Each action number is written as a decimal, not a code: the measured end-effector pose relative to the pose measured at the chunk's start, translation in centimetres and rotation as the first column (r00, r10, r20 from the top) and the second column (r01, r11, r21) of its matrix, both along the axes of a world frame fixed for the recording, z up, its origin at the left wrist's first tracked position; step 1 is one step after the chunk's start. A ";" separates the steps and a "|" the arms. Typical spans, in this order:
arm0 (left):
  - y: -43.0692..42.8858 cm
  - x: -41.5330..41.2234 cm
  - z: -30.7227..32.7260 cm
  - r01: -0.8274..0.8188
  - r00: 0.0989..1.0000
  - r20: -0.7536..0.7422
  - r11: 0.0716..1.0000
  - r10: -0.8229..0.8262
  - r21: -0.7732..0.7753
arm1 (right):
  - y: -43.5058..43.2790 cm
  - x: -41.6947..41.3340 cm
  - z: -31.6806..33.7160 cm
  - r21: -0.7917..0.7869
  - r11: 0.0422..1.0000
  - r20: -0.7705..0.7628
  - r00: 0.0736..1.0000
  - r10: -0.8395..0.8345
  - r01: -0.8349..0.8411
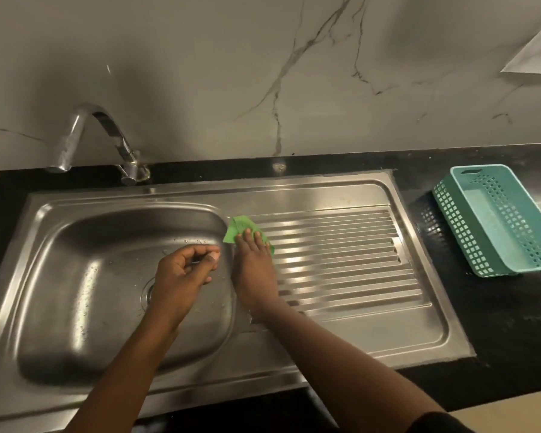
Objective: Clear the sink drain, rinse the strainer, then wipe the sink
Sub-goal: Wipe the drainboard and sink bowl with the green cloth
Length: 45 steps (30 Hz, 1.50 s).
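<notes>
Our right hand [253,270] presses flat fingers on the green cloth [241,228] at the sink [107,195] basin's edge. Our left hand [181,273] curls above the drain [146,295]; whether it pinches anything, we cannot tell. We should press evenly and wipe along the drainboard [341,245] ribs.

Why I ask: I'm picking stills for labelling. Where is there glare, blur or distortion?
Head view: glare streaks the drainboard and the left wall of the sink basin; head view: the teal basket throws a lattice shadow onto the black counter; head view: wide-angle bowing curves straight edges, and the left hand looks soft.
</notes>
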State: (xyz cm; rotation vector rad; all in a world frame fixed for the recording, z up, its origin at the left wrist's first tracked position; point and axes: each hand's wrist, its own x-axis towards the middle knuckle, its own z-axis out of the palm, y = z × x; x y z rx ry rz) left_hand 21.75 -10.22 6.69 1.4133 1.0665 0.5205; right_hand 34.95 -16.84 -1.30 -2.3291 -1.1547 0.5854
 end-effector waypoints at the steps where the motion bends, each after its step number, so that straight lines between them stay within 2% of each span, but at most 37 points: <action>1: 0.3 -0.1 0.0 -0.009 1.000 0.010 1.000 0.009 -0.001 | 0.1 0.6 0.9 0.062 0.998 -0.118 0.993 -0.013 0.020; 3: 0.6 -0.3 -0.1 -0.004 1.000 0.026 1.000 0.004 -0.009 | -0.7 2.9 2.8 0.184 0.972 -0.419 0.906 -0.060 0.149; 4: 0.7 -0.2 -0.3 0.009 1.000 0.027 1.000 -0.008 -0.011 | -1.1 4.5 3.7 0.196 0.948 -0.583 0.807 -0.093 0.250; 6: 0.8 0.0 -0.4 0.033 0.999 0.029 0.999 -0.032 -0.018 | -2.5 8.6 5.2 0.123 0.889 -0.870 0.479 -0.118 0.441; 7: 0.8 0.1 -0.5 0.042 0.999 0.033 0.999 -0.041 -0.027 | -3.5 11.1 5.7 0.088 0.863 -0.916 0.382 -0.127 0.498; 8: 0.8 0.3 -0.6 0.051 0.998 0.034 0.998 -0.050 -0.037 | -4.5 13.7 6.2 0.076 0.839 -0.910 0.382 -0.163 0.538; 10: 0.6 0.6 -0.7 0.072 0.997 0.026 0.996 -0.071 -0.044 | -6.5 18.6 6.8 0.123 0.767 -0.794 0.526 -0.305 0.630; 12: 0.4 0.8 -0.7 0.080 0.997 0.021 0.996 -0.079 -0.041 | -8.3 22.8 6.7 0.212 0.708 -0.551 0.680 -0.483 0.674; 14: 0.3 0.8 -0.8 0.083 0.996 0.023 0.996 -0.082 -0.038 | -9.7 25.7 5.7 0.225 0.719 -0.300 0.749 -0.591 0.657; 17: 0.2 0.6 -0.9 0.069 0.997 0.028 0.997 -0.068 -0.043 | -9.7 27.3 3.1 0.003 0.838 -0.048 0.837 -0.544 0.545; 19: 0.2 0.2 -0.9 0.055 0.998 0.021 0.997 -0.054 -0.045 | -8.4 26.3 1.4 -0.162 0.857 0.113 0.872 -0.476 0.489; 21: 0.4 -0.4 -1.0 0.050 0.999 0.006 0.998 -0.050 -0.041 | -6.0 23.8 0.4 -0.203 0.846 0.243 0.863 -0.444 0.492; 23: 0.6 -1.1 -1.2 0.042 0.999 -0.006 0.998 -0.042 -0.041 | -2.7 20.4 -0.2 -0.192 0.881 0.292 0.882 -0.370 0.433; 26: 0.7 -1.9 -1.4 0.015 1.000 -0.009 0.999 -0.016 -0.045 | 2.6 14.6 -1.3 -0.187 0.929 0.284 0.923 -0.260 0.319; 31: 0.9 -3.3 -1.2 -0.019 1.000 -0.019 0.999 0.018 -0.037 | 7.1 9.1 -1.9 -0.172 0.954 0.244 0.949 -0.199 0.245; 36: 0.4 -3.7 -1.0 -0.044 0.999 -0.016 0.998 0.043 -0.043 | 9.3 5.9 -1.2 -0.158 0.985 0.186 0.978 0.096 -0.066; 39: 0.0 -3.7 -0.6 -0.041 0.999 -0.009 0.998 0.041 -0.041 | 9.7 5.8 0.7 -0.130 0.956 -0.001 0.965 0.264 -0.261; 42: -0.3 -3.6 -0.3 -0.023 1.000 -0.012 0.999 0.023 -0.026 | 8.2 4.7 2.7 -0.006 0.922 -0.327 0.872 0.364 -0.387; 43: -0.5 -3.5 -0.1 -0.019 1.000 -0.007 1.000 0.019 -0.020 | 7.3 4.1 3.2 0.048 0.932 -0.420 0.839 0.344 -0.359; 45: -0.7 -3.2 0.2 -0.029 1.000 0.011 0.999 0.029 -0.019 | 5.0 3.3 4.0 0.150 0.979 -0.639 0.742 0.202 -0.138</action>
